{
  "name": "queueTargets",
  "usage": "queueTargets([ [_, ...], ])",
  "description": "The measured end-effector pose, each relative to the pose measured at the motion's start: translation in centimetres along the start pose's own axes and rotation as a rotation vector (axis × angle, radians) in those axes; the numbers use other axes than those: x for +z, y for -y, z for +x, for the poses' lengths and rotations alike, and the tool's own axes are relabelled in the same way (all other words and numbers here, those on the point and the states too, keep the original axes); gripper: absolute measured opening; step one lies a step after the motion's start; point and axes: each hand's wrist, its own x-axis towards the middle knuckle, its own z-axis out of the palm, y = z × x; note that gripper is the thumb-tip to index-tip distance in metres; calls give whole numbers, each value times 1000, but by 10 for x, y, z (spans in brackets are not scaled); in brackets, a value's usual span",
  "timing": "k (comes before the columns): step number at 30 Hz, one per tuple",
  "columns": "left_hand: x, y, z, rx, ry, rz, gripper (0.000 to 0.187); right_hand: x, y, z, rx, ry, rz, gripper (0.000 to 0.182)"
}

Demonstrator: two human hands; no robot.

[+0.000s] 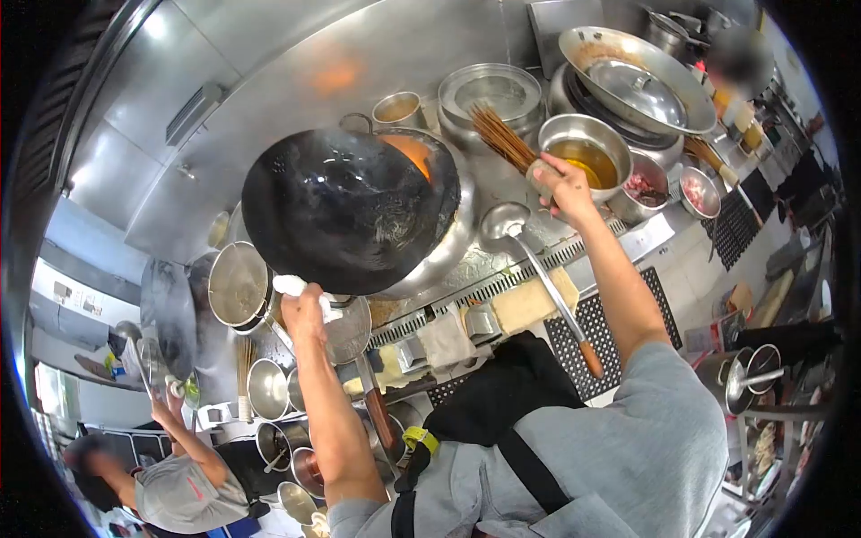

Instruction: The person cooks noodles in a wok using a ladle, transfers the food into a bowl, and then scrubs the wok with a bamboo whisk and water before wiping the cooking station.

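A large black wok (pixel 345 211) is tilted over the burner, its inside wet and shiny. My left hand (pixel 305 314) is closed at the wok's near edge, with a white cloth (pixel 291 285) between the fingers and the metal. An orange flame (pixel 411 152) shows behind the wok's right side. In my right hand (pixel 565 190) is a bamboo wok brush (pixel 502 136), its bristles pointing up and left, apart from the wok. Just below that hand, a ladle (pixel 507 220) lies across the counter edge. A metal pot of yellow oil (pixel 581 161) stands beside the brush.
A strainer (pixel 348 330) and a sieve over a pot (pixel 239 285) sit left of the wok. Bowls of raw meat (pixel 644 190) and a big pan with a glass lid (pixel 639 85) stand to the right. Another person (pixel 184 480) works at the lower left.
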Motion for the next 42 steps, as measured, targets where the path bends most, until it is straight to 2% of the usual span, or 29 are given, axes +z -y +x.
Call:
queueTargets([
  [2, 10, -18, -11, 104, -18, 111, 15, 8, 8, 4, 15, 1, 0, 53],
  [4, 15, -18, -14, 277, -57, 344, 29, 26, 19, 7, 32, 49, 4, 54],
  [7, 32, -25, -53, 461, -224, 631, 43, 67, -11, 27, -11, 82, 14, 55],
  [8, 34, -14, -65, 462, -217, 684, 46, 84, -17, 21, 23, 69, 9, 53],
  [9, 34, -2, -82, 453, -181, 603, 51, 97, -30, 13, 40, 53, 95, 52],
  [10, 32, 18, -97, 633, -172, 601, 60, 111, -43, 4, 50, 39, 186, 51],
  [11, 19, 73, -94, 1037, -246, 798, 69, 118, -52, -11, 75, 11, 224, 50],
  [12, 19, 60, -120, 805, -74, 649, 75, 121, -59, -24, 98, -19, 266, 49],
  [13, 20, 59, -131, 697, -111, 732, 74, 122, -64, -31, 77, -38, 268, 48],
  [14, 21, 54, -132, 666, -115, 774, 72, 118, -70, -32, 65, -62, 266, 48],
  [15, 20, 52, -127, 658, -120, 750, 71, 116, -76, -13, -53, -45, 265, 45],
  [16, 21, 48, -118, 652, -121, 722, 70, 103, -80, 3, -46, -39, 254, 45],
  [18, 29, 31, -98, 531, -140, 522, 56, 87, 6, 12, 256, 105, 175, 41],
  [20, 35, 3, -70, 386, -178, 535, 52, 74, 65, 34, 181, 137, 108, 43],
  [21, 34, 7, -58, 398, -185, 528, 52, 69, 96, 44, 89, 135, 77, 45],
  [23, 36, 33, -24, 167, -122, 170, 41, 61, 160, 66, -139, 149, 39, 49],
  [24, 39, 46, -15, 178, -130, 170, 41, 59, 190, 79, -266, 169, 27, 51],
  [26, 48, 77, -4, -163, -103, -129, 33, 75, 237, 104, -596, 49, -10, 46],
  [28, 66, 98, 1, -325, -92, -382, 27, 112, 259, 142, -880, -139, -46, 43],
  [30, 90, 83, -4, -414, -91, -463, 23, 157, 251, 162, -1171, -425, -208, 49],
  [32, 113, 85, -4, -402, -95, -412, 20, 215, 180, 230, -1330, -681, -376, 39],
  [33, 118, 81, -3, -441, -82, -461, 20, 247, 134, 223, -1118, -530, -426, 39],
  [34, 121, 77, -5, -482, -67, -511, 20, 273, 82, 206, -744, -282, -744, 35],
  [35, 124, 76, -9, -484, -83, -524, 20, 294, 16, 201, -712, 47, -1101, 29],
  [36, 126, 74, -10, -488, -102, -541, 13, 296, -9, 148, -594, 412, -1236, 26],
  [38, 126, 75, -6, -467, -137, -508, 10, 293, -13, 57, -531, 821, -1204, 31],
  [40, 124, 74, -8, -445, -95, -587, 12, 272, -41, 23, -752, 988, -657, 39],
  [42, 124, 77, -5, -503, -99, -548, 13, 251, -5, 57, -754, 1203, -817, 45],
])
